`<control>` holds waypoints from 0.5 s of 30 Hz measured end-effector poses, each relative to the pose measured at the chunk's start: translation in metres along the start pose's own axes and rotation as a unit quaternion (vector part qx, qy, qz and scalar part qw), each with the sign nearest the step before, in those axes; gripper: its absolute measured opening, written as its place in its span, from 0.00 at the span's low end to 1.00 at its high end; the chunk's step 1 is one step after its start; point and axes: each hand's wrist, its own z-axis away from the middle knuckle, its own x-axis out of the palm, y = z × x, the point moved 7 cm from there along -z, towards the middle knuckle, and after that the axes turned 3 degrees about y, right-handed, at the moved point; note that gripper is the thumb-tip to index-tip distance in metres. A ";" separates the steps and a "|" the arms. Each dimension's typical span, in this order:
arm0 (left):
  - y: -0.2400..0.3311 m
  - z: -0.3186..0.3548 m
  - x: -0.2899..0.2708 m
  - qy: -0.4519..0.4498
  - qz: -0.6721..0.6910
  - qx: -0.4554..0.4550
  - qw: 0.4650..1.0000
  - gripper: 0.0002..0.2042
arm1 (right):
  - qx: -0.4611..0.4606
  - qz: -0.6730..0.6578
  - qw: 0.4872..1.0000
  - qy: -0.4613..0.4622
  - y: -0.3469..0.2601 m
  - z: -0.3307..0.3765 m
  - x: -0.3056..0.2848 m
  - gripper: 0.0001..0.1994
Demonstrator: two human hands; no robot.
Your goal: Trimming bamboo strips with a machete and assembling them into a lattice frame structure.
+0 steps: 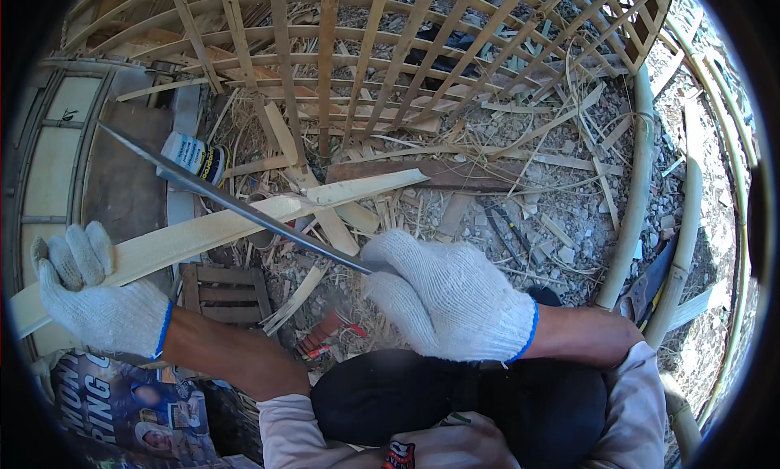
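Bamboo slat (244, 221) gripped in left hand (97, 294); right hand (447, 294) holds blade (227, 197) across it.

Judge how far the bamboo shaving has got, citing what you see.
Done: shavings litter the ground beneath a finished lattice. In hand: the left hand holds a bamboo strip while the right hand lays a long blade across it. Left: bamboo poles lie whole.

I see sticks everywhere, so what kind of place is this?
Probably an outdoor bamboo craft yard: a woven bamboo lattice, shavings on the ground, and gloved hands working a bamboo strip with a long blade.
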 end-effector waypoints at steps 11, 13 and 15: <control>-0.008 -0.011 -0.013 -0.112 0.091 -0.048 0.988 0.08 | 0.122 0.043 0.991 -0.025 0.107 0.013 0.019 0.14; -0.002 -0.011 -0.006 -0.118 0.087 -0.045 0.988 0.08 | 0.150 0.041 0.987 -0.033 0.104 0.017 0.017 0.15; 0.003 -0.003 0.004 -0.029 -0.011 -0.008 0.999 0.08 | 0.175 0.039 0.983 -0.041 0.101 0.019 0.018 0.15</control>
